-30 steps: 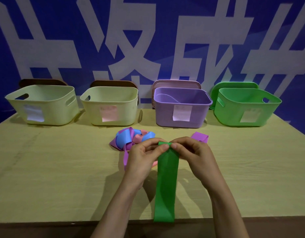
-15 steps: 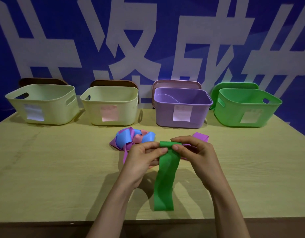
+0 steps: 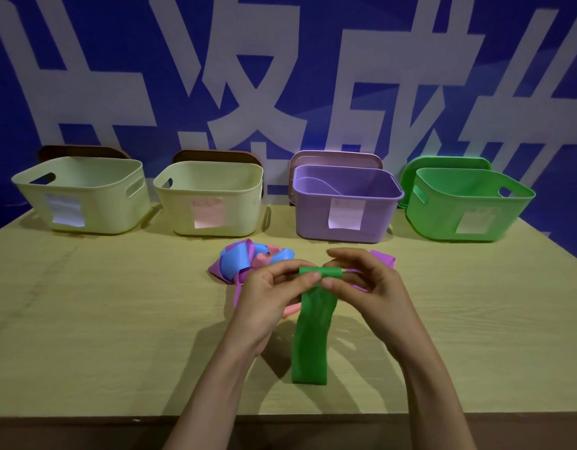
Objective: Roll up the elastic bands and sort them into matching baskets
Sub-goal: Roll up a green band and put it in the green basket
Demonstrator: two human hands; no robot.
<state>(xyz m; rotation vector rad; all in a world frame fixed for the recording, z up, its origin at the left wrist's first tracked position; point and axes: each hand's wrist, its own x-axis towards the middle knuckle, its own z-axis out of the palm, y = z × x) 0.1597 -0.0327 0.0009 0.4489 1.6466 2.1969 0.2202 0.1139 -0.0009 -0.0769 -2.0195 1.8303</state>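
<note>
A green elastic band (image 3: 313,329) hangs from both hands above the table middle, its top end rolled into a small tube. My left hand (image 3: 270,297) pinches the roll's left end and my right hand (image 3: 368,284) pinches its right end; the loose tail reaches down to the tabletop. Behind the hands lies a tangle of blue, pink and purple bands (image 3: 251,259), with one purple end (image 3: 382,258) showing past my right hand. Along the back stand two cream baskets (image 3: 95,180) (image 3: 215,178), a purple basket (image 3: 371,183) and a green basket (image 3: 494,193), each bearing a paper label.
Lids lean against the blue wall behind each basket. The wooden table (image 3: 85,319) runs to a front edge just below my forearms. A pale curved piece rests inside the purple basket.
The rolled top of the green band has grown thicker and the loose tail has shortened, its lower end drawn up from the table's front edge toward my hands.
</note>
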